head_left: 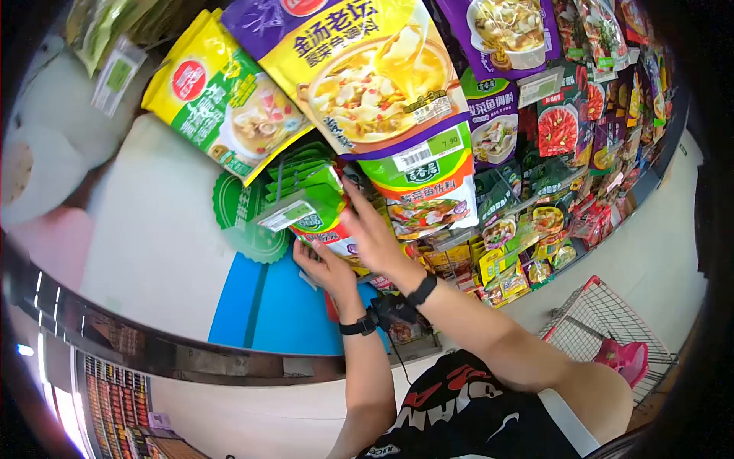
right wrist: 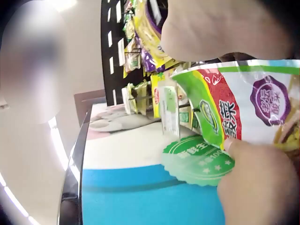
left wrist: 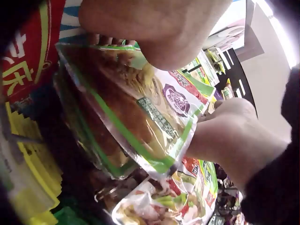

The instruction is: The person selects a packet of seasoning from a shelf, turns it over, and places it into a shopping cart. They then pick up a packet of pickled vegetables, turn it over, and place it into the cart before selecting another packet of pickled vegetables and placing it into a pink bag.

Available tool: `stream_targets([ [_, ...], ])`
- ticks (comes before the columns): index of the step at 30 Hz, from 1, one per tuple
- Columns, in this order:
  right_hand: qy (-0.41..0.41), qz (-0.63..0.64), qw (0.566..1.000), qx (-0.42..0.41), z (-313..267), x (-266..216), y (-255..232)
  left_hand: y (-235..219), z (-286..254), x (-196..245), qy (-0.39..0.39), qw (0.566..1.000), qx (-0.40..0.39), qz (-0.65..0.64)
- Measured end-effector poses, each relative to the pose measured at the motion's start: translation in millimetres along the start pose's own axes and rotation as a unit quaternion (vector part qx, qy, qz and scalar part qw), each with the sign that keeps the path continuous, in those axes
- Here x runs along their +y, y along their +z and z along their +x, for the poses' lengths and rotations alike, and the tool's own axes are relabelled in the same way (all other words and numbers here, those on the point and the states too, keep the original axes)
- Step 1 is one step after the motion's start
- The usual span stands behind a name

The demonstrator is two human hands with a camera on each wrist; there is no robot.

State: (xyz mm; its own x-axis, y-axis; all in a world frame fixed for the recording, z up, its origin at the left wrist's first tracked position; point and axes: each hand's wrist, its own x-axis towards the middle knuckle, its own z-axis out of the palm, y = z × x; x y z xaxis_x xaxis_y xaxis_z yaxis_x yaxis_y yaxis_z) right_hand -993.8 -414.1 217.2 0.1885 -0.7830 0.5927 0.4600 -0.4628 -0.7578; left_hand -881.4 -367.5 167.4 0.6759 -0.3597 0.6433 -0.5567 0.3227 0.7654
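Note:
A front packet of pickled vegetables, green, red and white with a purple badge, stands before a hanging row of similar green packets. My left hand pinches its lower left edge, the thumb showing on its front in the right wrist view. Seen from below in the left wrist view, the packet has a brown, green-bordered side. My right hand is at its right side, fairly straight fingers reaching along the edge; some fingertips are hidden. A price tag hangs in front of the row.
Large yellow and purple seasoning bags hang just above my hands, with a yellow-green bag to their left. More packets crowd the rack on the right. A wire shopping cart stands behind at lower right.

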Motion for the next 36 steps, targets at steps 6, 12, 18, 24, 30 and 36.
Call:
stream_targets([
  [6, -0.092, -0.205, 0.974, -0.010, -18, -4, -14, 6, -6, 26, -0.057, 0.997, -0.022, 0.038],
  [12, -0.092, -0.208, 0.974, -0.014, -8, 13, -25, 14, -4, 30, -0.019, 0.993, -0.016, 0.118],
  [18, -0.090, -0.185, 0.978, 0.026, -12, 33, -10, 13, -1, 35, -0.023, 0.994, -0.022, 0.104],
  [24, -0.079, -0.204, 0.976, -0.013, -21, 19, -14, 5, -4, 43, -0.076, 0.995, -0.014, 0.068],
  [30, -0.128, -0.156, 0.979, -0.041, -29, -1, -17, 0, -10, 60, -0.086, 0.996, 0.002, 0.025],
  [36, -0.190, -0.162, 0.967, -0.051, -27, -9, -28, -5, -21, 63, -0.068, 0.998, 0.005, 0.007],
])
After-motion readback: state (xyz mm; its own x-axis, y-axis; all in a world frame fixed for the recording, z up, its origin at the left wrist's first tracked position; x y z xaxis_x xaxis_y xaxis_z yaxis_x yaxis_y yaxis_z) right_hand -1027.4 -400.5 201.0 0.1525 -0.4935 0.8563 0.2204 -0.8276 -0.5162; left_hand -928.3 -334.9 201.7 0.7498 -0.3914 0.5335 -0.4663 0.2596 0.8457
